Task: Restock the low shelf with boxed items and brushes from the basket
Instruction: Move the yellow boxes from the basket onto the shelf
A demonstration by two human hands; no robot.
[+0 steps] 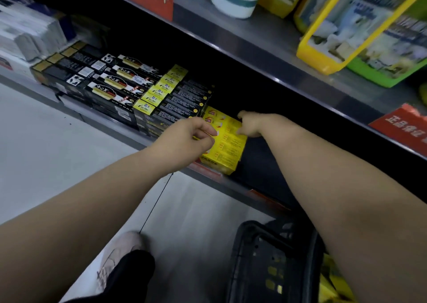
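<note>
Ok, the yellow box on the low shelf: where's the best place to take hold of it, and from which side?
Probably its long side edges, coming from the front aisle. The yellow box lies flat, its near end at the low shelf lip. The right side faces open shelf; the black boxes crowd the left, so fingers fit better near the front there.

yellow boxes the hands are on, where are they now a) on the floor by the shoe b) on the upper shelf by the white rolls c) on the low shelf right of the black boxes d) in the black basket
C: the yellow boxes sit at the front of the low shelf, beside the black boxes, gripped by the left hand and right hand.
</note>
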